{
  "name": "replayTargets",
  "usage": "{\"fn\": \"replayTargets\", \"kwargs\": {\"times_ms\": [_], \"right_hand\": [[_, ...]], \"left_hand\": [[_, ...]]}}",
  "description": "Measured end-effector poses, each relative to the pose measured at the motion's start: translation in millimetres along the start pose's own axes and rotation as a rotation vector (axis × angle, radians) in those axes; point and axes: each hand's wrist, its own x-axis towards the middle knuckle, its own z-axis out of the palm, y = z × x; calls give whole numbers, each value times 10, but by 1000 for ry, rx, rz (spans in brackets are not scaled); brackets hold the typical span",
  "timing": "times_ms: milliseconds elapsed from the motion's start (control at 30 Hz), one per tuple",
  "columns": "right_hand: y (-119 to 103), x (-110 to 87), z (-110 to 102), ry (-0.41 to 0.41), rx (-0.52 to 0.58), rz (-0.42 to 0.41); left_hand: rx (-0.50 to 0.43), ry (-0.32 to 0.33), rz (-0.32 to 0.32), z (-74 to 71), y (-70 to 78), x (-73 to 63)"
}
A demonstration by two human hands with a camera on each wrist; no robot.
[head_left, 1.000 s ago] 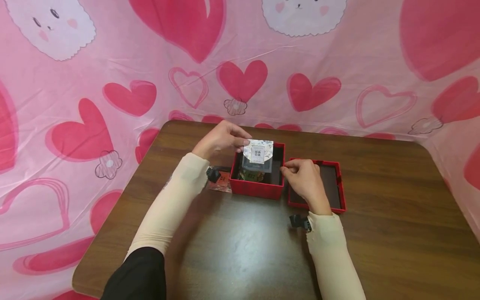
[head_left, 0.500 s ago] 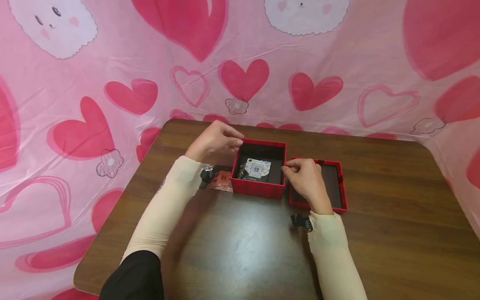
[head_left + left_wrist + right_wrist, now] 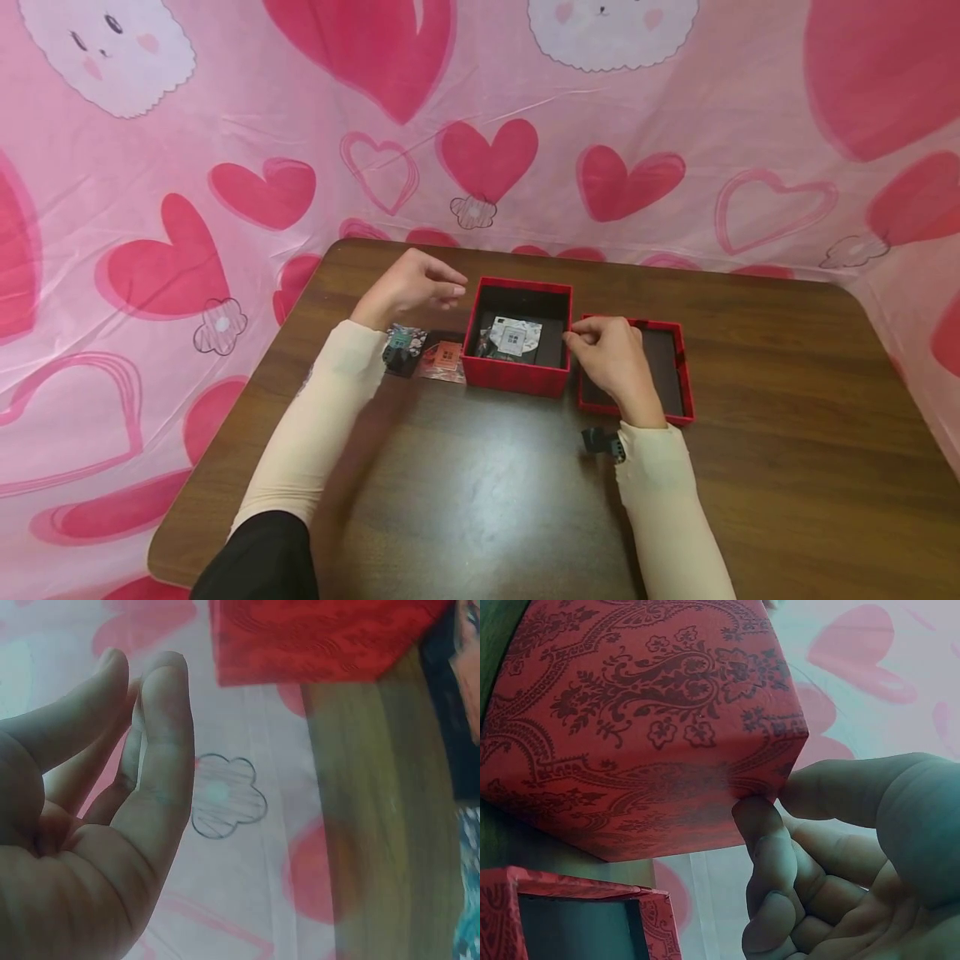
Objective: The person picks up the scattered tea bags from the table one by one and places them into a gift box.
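A red patterned box [image 3: 516,379] stands uncovered on the table, its inside dark. On its floor lies a small square packet [image 3: 516,337] with a white patterned face and a printed label, overlapping a darker one. My left hand [image 3: 411,287] hovers left of the box, fingers loosely bent with nothing between them; the left wrist view also shows the hand [image 3: 112,795] apart from the red wall. At the box's right wall, my right hand [image 3: 611,362] pinches the rim between thumb and forefinger, as the right wrist view of the box [image 3: 667,712] shows.
Right of the box, partly under my right forearm, lies the red lid [image 3: 663,379], dark inside facing up. Left of the box are an orange-labelled packet [image 3: 446,358] and a teal-labelled packet [image 3: 408,340]. A heart-printed pink cloth [image 3: 630,183] hangs behind the brown table [image 3: 787,417].
The white-faced packet went from my left hand down into the box. My left hand let it go and drew away to the left. My right hand stays at the rim.
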Motion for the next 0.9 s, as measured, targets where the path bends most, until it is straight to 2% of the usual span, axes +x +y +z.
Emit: {"fn": "replayTargets", "kwargs": {"times_ms": [300, 467, 700, 900], "right_hand": [[2, 5, 3, -19, 13, 32], [-9, -2, 1, -15, 6, 35], [-30, -18, 6, -14, 0, 37], [-27, -15, 4, -17, 6, 36]], "left_hand": [[-42, 30, -41, -113, -165, -61], [-33, 44, -51, -173, -257, -88], [-28, 45, -116, -272, -430, -101], [26, 51, -170, -347, -607, -109]]}}
